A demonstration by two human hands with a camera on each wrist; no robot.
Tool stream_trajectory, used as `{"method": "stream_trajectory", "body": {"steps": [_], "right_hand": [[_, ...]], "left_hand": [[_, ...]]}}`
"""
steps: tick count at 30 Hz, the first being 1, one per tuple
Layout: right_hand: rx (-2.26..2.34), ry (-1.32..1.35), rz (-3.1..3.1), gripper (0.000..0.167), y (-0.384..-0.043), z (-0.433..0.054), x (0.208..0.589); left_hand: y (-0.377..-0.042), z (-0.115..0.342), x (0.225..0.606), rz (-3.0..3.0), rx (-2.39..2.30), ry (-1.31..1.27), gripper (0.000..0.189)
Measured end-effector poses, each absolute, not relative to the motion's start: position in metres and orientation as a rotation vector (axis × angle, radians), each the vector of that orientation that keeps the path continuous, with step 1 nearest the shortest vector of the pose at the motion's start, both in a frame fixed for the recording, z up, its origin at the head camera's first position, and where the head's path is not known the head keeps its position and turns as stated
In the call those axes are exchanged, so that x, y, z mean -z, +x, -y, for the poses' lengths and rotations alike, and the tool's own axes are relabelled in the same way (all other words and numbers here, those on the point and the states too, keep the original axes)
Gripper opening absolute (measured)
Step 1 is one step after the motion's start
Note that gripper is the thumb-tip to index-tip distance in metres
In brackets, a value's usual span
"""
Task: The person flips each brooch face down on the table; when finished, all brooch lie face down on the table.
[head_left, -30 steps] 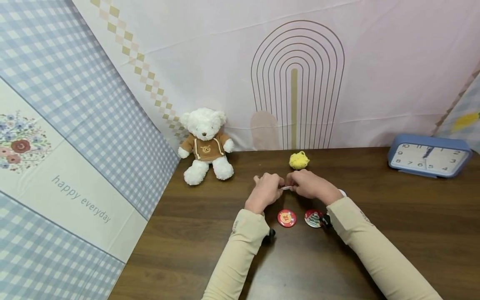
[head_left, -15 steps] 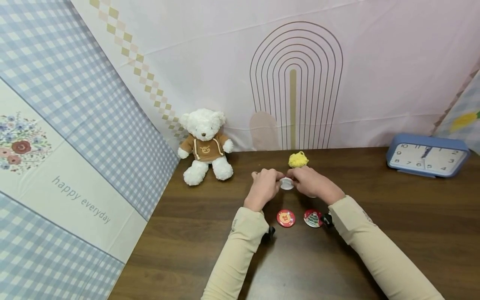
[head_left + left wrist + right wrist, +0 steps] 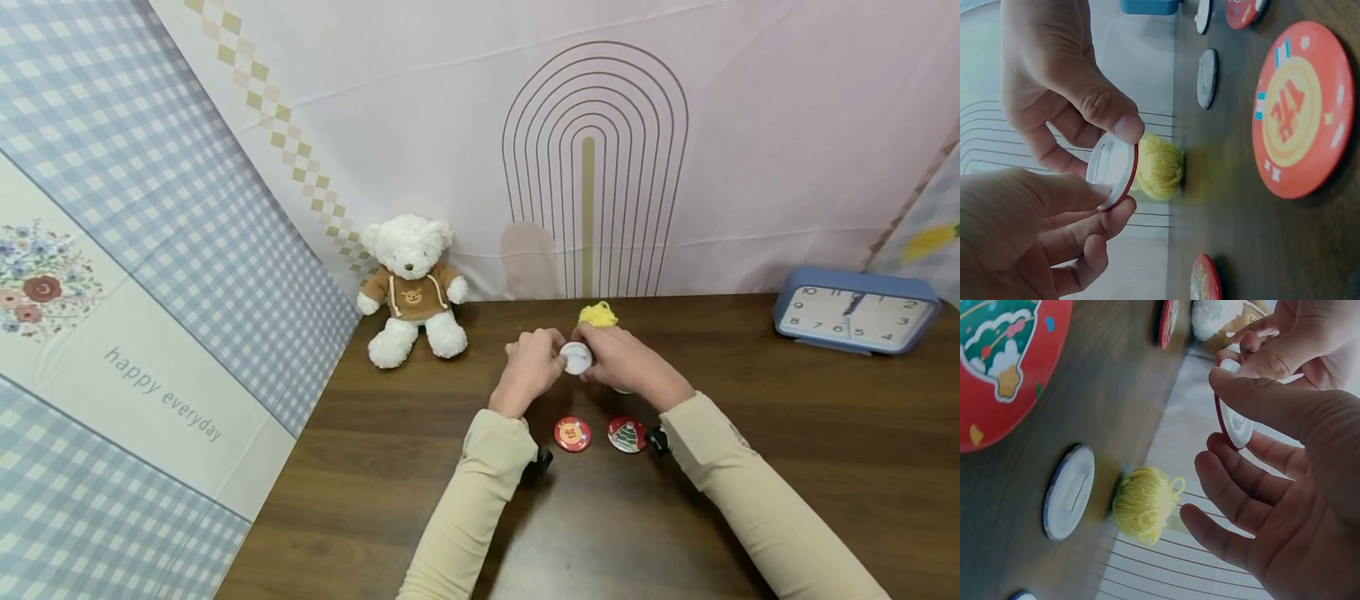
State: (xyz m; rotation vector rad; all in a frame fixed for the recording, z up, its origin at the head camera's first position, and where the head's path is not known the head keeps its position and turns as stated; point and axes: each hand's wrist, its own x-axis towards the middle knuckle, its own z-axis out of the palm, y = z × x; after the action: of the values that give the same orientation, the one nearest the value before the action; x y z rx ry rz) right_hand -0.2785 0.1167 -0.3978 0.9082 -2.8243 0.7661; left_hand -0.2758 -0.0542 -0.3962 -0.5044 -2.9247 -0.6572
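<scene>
A round pin badge (image 3: 577, 358) with a white back and red rim is raised over the table, its pin side facing the head camera. My left hand (image 3: 527, 371) pinches its left edge between thumb and fingers. On the opposite edge, my right hand (image 3: 630, 362) pinches it too; in the right wrist view, this hand's lower fingers (image 3: 1229, 540) spread away from the badge. Nearer me lie a red badge with a gold emblem (image 3: 573, 434) and a red Christmas-tree badge (image 3: 627, 435), both face up. A white-backed badge (image 3: 1071, 492) lies face down, mostly hidden by my right hand in the head view.
Behind the hands sits a yellow yarn ball (image 3: 598, 315). A white teddy bear (image 3: 411, 292) in a brown hoodie sits back left, and a blue clock (image 3: 855, 312) stands back right. Another face-down badge (image 3: 1203, 15) shows in the left wrist view.
The held badge has turned from nearly edge-on to showing its white back to the head camera. Both hands have risen slightly with it. The badges nearer me have stayed put.
</scene>
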Motion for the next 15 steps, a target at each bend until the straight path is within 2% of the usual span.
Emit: {"method": "stream_trajectory", "body": {"steps": [15], "right_hand": [[-0.65,0.867,2.817,0.037,-0.2801,-0.113,0.3967]], "left_hand": [[-0.2775,0.0566,0.3942,2.978,0.782,-0.418,0.018]]}}
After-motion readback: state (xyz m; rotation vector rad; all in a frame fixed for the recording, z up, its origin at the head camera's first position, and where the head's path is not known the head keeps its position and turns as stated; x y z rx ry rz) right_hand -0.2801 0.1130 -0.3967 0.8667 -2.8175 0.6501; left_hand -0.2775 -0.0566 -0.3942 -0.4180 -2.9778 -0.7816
